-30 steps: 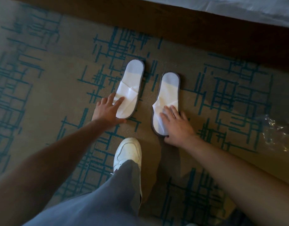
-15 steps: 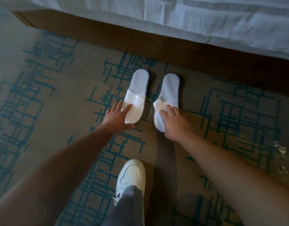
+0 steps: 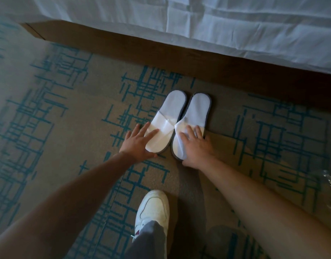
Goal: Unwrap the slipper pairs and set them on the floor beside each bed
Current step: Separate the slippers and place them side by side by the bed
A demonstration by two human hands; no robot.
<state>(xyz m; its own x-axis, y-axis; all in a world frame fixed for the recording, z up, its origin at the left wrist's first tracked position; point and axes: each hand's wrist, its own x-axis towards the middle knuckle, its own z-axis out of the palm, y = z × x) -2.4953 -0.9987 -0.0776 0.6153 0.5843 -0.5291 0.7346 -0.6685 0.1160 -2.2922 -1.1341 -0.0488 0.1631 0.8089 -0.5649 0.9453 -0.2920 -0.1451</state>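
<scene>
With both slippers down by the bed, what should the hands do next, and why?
Probably lift both hands away. The left slipper and right slipper lie side by side on the carpet beside the bed base, flat under the left hand and right hand.

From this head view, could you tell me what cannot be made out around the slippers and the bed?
- Right slipper: its toe end sits under the right hand.
- Left slipper: its outer edge sits under the left hand.
- Clear plastic wrapper: cut off by the right edge.
- Bed: only its sheet edge and wooden base show; the top edge cuts the rest.
</scene>
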